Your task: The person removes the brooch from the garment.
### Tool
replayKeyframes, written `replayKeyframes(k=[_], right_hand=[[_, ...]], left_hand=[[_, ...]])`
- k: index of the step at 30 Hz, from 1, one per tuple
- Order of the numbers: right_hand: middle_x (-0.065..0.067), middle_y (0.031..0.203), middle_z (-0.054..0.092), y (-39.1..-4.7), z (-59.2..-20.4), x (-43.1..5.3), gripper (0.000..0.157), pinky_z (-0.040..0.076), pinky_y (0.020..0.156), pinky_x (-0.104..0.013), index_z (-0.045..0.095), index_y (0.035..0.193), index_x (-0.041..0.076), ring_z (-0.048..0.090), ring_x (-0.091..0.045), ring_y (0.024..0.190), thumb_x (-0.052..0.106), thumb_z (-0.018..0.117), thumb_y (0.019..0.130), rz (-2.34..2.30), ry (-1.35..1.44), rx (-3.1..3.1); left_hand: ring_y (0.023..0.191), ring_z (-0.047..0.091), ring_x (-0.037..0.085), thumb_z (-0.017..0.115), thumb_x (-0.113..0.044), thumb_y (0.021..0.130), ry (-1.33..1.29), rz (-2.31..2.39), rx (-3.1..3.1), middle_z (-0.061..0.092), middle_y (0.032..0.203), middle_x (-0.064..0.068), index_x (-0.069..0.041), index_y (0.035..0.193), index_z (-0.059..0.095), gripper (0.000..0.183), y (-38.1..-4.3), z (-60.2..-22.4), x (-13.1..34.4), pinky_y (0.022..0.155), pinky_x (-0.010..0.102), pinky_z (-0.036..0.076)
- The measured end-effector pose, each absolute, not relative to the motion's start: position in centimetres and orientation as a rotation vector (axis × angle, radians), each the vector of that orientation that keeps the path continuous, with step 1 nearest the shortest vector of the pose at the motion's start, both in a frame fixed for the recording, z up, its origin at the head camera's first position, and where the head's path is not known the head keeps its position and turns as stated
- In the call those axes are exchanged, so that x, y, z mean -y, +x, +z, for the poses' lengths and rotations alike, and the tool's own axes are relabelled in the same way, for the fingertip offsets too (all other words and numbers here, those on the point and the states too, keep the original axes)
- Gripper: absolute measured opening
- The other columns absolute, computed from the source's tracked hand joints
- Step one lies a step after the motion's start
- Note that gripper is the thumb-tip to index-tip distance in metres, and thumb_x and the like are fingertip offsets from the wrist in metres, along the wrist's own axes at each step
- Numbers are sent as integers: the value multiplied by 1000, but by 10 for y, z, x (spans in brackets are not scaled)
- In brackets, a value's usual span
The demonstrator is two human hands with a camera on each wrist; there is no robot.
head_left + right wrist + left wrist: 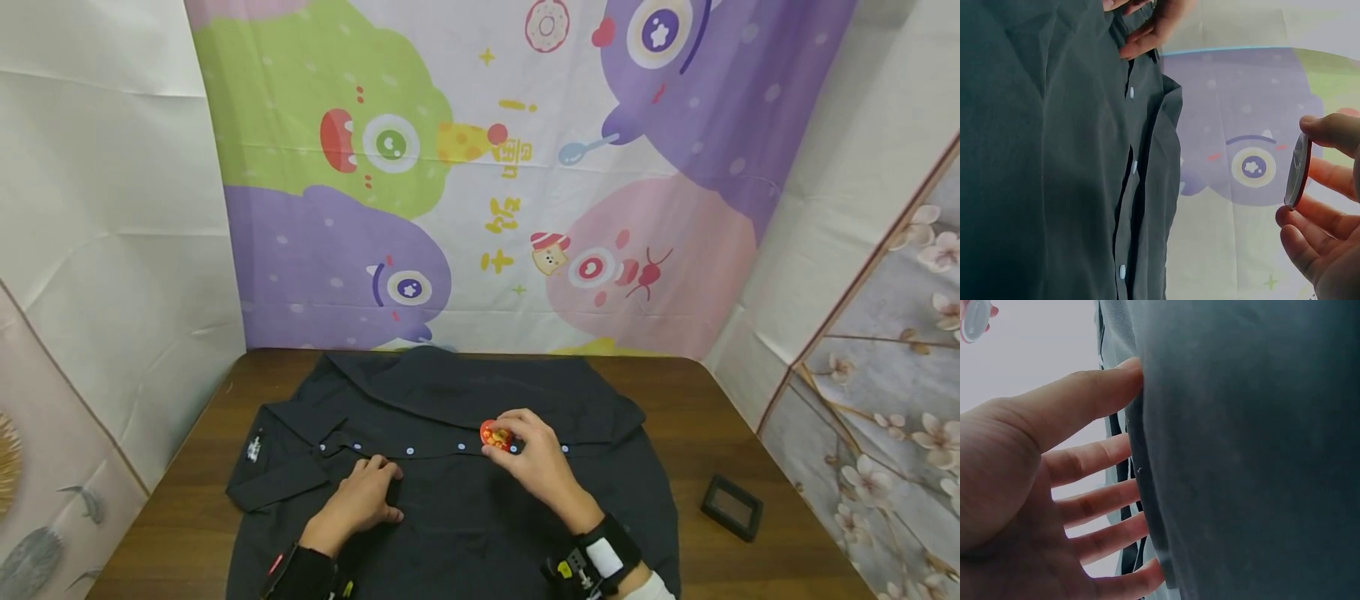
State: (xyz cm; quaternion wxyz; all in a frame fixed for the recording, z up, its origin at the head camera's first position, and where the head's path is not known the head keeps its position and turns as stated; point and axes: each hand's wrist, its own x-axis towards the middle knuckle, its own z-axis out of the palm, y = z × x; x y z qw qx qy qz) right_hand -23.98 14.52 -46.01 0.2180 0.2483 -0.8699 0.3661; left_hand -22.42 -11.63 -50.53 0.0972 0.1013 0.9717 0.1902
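Note:
A dark button-up shirt [465,508] lies spread over the table, its row of pale buttons running crosswise. Between thumb and fingertips my right hand [538,460] pinches a round red badge [491,432] by its edge, just above the button strip. The right wrist view shows the badge [1298,172] edge-on, its pale back turned to the shirt. My left hand [365,497] rests on the shirt just below the buttons. In the left wrist view the left hand's fingers [1088,462] are spread and fairly straight, their tips touching the cloth.
To the right of the shirt, a small black frame-like object [726,525] lies on the brown wooden table [705,417]. A whitish patch [255,448] shows on the folded sleeve at left. Behind the table hangs a cartoon-printed cloth [480,317], with white sheeting [112,183] at the side.

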Motion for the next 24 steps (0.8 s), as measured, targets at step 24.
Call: replayKeyframes(k=[24], right_hand=[[4, 97, 60, -245, -455, -166, 29, 52, 71, -33, 69, 92, 16, 58, -12, 86, 24, 80, 66, 1001, 608, 2405]], left_hand=[[100, 46, 30, 80, -26, 63, 309, 576, -2877, 52, 110, 11, -11, 103, 59, 47, -222, -504, 116, 78, 54, 42]])
